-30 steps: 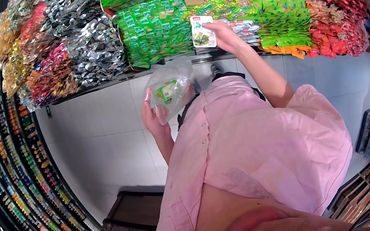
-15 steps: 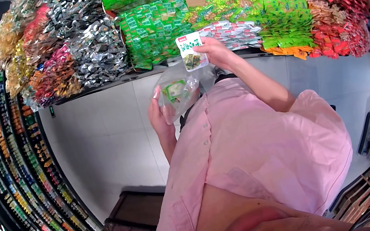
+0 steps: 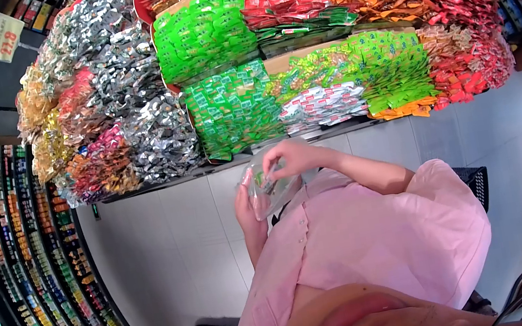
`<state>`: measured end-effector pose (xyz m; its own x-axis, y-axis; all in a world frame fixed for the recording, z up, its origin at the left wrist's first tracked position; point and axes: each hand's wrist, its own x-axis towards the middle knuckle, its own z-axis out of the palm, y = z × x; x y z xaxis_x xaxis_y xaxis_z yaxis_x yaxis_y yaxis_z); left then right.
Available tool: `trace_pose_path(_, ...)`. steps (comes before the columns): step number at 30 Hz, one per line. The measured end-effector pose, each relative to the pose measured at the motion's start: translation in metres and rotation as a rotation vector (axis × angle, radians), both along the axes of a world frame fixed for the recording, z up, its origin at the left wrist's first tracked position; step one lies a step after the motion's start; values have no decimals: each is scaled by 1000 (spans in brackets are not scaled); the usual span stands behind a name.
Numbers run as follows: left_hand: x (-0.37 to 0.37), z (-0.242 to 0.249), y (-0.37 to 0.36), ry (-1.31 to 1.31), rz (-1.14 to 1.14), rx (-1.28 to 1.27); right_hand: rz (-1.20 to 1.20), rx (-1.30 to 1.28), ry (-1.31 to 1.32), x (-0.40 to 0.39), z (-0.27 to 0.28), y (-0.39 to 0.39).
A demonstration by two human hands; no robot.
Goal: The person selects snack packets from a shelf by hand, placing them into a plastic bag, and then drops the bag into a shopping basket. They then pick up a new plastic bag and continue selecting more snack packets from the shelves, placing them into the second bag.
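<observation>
My left hand [image 3: 249, 207] is closed around the side of a clear plastic bag [image 3: 284, 190] in front of my waist. Something green shows through the film. My right hand [image 3: 293, 158] is at the bag's mouth, its fingers pinched on a small snack packet [image 3: 270, 178] that is mostly hidden by the fingers and the film. Just beyond my hands, a pile of white and red packets [image 3: 324, 106] lies beside a heap of green packets [image 3: 232, 109] on the display.
Silver packets [image 3: 161, 138] fill the display's left part, red ones [image 3: 465, 69] its right end. A dark display edge [image 3: 162, 184] runs before me. Shelves of small goods [image 3: 32, 267] stand left. A black basket [image 3: 478, 186] is near my right side.
My right hand has brought the white packet down from in front of the display to the bag's mouth. The view has shifted, showing more of the display's upper rows.
</observation>
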<state>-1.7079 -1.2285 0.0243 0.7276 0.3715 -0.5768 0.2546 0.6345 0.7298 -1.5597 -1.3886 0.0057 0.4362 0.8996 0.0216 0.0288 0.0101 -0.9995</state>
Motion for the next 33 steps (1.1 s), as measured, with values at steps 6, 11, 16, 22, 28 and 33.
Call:
trace_pose_path(6,3,-2,8,-110,-173,-44,85,-380,-564,-12,-48,-6)
trace_pose_path(11,1,-38,28,-238,-222,-121,36,-249,-409,-16,-36,-7)
trace_pose_path(16,7,-37,34,-244,-233,-58,-102,-124,-398,-19,-4,9)
trace_pose_path(22,-13,-64,74,-518,-417,-511,-212,-192,-343,-31,-14,21)
trace_pose_path(28,-37,-55,100,-418,-382,-391,-253,-309,-385,-45,-39,24)
trace_pose_path(33,-57,-55,115,-244,-286,-256,-300,-365,-386,-58,-47,38)
